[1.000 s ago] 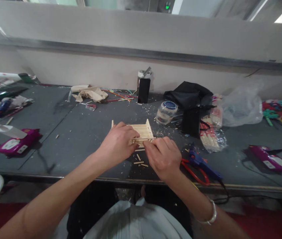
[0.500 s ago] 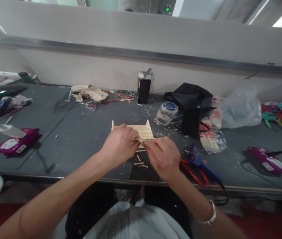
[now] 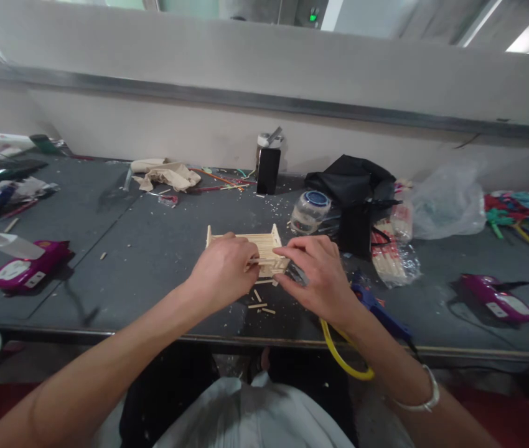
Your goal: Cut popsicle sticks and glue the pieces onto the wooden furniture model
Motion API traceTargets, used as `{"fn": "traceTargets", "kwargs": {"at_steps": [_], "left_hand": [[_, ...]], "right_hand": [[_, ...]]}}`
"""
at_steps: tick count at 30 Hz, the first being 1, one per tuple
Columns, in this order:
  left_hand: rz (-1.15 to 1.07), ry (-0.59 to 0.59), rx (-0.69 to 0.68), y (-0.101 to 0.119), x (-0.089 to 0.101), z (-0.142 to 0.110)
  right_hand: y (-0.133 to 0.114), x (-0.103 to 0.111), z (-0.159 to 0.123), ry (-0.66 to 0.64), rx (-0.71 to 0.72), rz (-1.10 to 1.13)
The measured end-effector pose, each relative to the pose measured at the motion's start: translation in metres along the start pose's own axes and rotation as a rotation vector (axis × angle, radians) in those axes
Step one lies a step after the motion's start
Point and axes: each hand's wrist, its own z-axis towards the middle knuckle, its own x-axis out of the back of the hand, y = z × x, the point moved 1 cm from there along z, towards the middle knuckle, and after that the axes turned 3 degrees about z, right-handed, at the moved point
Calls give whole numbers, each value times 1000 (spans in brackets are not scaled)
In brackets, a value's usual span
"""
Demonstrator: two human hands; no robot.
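I had the left hand point(image 3: 224, 264) closed on the near side of a small, box-like frame of thin, pale wooden sticks point(image 3: 264, 241), its fingers curled over a front stick. The frame sat on the dark grey tabletop point(image 3: 152, 286), close in front of the body. The right hand point(image 3: 323, 277) was at the frame's right front corner, thumb and forefinger parted. A curved yellow handle point(image 3: 346, 364) showed below that hand, but I could not tell whether the palm held it.

I judged the frame very light, so a small nudge could slide it. The sticks looked dry and stiff, not slippery, yet slender enough to snap or pull loose at a joint if squeezed. I would have steadied it low, at the slatted floor or where a corner post point(image 3: 276, 235) met it, using fingertip pressure only. Post tops and lone rails seemed poor holds, since they would twist the joints. Short wooden offcuts point(image 3: 257, 305) lay just in front, and a blue glue gun point(image 3: 383, 314) lay beyond the right hand, partly hidden by the forearm.
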Motion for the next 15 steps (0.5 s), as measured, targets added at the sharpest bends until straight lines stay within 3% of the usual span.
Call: {"fn": "traceTargets", "kwargs": {"at_steps": [7, 15], "left_hand": [[13, 21, -9, -1, -2, 0], [11, 31, -16, -3, -4, 0]], "right_hand": [[7, -2, 17, -107, 69, 56], [8, -6, 21, -125, 89, 101]]}}
